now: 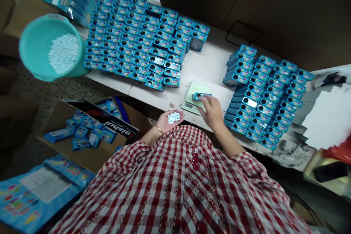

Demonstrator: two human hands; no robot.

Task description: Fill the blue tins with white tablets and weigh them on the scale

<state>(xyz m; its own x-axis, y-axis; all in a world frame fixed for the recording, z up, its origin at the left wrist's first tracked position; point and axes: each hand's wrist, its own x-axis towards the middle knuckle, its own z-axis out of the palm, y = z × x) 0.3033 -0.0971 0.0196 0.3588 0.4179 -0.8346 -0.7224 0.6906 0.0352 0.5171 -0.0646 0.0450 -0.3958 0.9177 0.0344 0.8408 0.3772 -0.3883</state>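
My left hand (pixel 163 121) is palm up near the table's front edge, cupping a small heap of pale blue-white pellets (pixel 173 118). In front of my right hand (pixel 213 112), a small blue tin (pixel 196 96) with a round opening in its top stands on a pale green digital scale (pixel 201 87). The fingers of my right hand are bent and apart, over the tin's near right side. Whether they touch the tin I cannot tell. No item shows between thumb and forefinger.
Rows of blue tins (pixel 131 36) fill the table's left; more tins (pixel 257 98) stand at right. A turquoise tub (pixel 33 47) holds many pellets. Below left is a cardboard box (pixel 109 150) of small blue packs. White card sheets (pixel 329 117) and a dark phone (pixel 330 172) lie far right.
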